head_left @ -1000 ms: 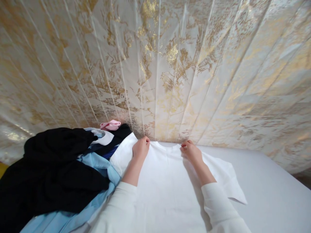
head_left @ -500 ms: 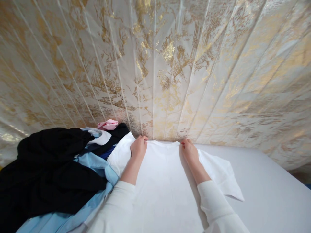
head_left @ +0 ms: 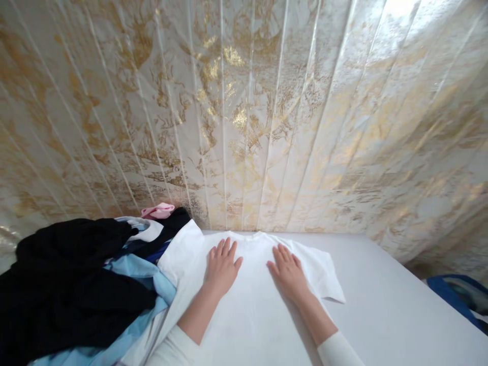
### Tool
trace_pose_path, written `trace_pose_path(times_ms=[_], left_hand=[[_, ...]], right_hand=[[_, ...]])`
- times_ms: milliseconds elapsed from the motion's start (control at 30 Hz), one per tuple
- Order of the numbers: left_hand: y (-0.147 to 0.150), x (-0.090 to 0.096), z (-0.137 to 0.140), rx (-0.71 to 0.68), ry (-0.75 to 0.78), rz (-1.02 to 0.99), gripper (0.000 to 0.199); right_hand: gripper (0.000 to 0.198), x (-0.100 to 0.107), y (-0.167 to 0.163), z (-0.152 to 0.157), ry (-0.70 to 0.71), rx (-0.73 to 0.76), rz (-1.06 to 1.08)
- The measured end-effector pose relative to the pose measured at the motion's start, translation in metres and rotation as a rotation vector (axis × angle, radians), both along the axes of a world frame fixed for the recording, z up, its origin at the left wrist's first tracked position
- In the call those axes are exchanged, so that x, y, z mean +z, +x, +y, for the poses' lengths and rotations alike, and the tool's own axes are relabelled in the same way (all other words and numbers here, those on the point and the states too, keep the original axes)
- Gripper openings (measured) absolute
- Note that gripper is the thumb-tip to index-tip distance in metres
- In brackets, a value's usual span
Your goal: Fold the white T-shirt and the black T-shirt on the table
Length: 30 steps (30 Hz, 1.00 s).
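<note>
You've got your left hand [head_left: 222,269] and right hand [head_left: 288,274] palms-down on the white T-shirt [head_left: 251,300], each grip apart with fingers stretched out. Shirt's spread on the tabletop [head_left: 381,290], collar by the far edge, left sleeve right up against that black-and-light-blue clothes pile [head_left: 76,284]. Gold-patterned drape [head_left: 244,127] hangs beyond.

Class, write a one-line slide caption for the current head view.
Left hand and right hand lie open on a white T-shirt beside piled clothes.

The shirt [head_left: 251,290] is white, the backdrop [head_left: 244,152] pale with gold patterns.
</note>
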<state>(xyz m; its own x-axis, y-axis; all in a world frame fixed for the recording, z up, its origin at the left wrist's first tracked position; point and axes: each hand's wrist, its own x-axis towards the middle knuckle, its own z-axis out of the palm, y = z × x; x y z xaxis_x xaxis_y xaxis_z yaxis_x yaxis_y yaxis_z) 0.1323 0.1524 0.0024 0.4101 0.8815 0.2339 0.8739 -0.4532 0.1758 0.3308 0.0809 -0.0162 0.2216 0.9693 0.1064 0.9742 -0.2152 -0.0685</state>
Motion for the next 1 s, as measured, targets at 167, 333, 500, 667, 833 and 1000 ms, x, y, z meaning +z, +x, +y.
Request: trace_pose_path(times_ms=[167, 333, 500, 667, 833, 1000], left_hand=[[-0.013, -0.015, 0.006, -0.016, 0.069, -0.011, 0.042], [-0.041, -0.015, 0.007, -0.012, 0.113, -0.010, 0.039], [-0.084, -0.013, 0.016, 0.021, 0.102, 0.021, 0.038], [-0.088, -0.001, 0.014, 0.026, 0.081, 0.039, 0.040], [-0.083, 0.003, -0.044, -0.093, 0.112, 0.035, 0.047], [-0.086, -0.015, -0.087, -0.178, 0.084, 0.017, 0.051]], right_hand=[[0.058, -0.003, 0.052, 0.004, 0.000, -0.205, -0.060], [0.059, -0.007, 0.050, 0.005, 0.016, -0.206, -0.060], [0.060, -0.011, 0.051, 0.006, 0.029, -0.202, -0.038], [0.059, -0.005, 0.054, 0.005, 0.060, -0.193, -0.032], [0.052, 0.001, 0.011, -0.012, 0.176, -0.005, -0.051], [0.058, -0.010, -0.066, -0.059, 0.146, 0.456, 0.015]])
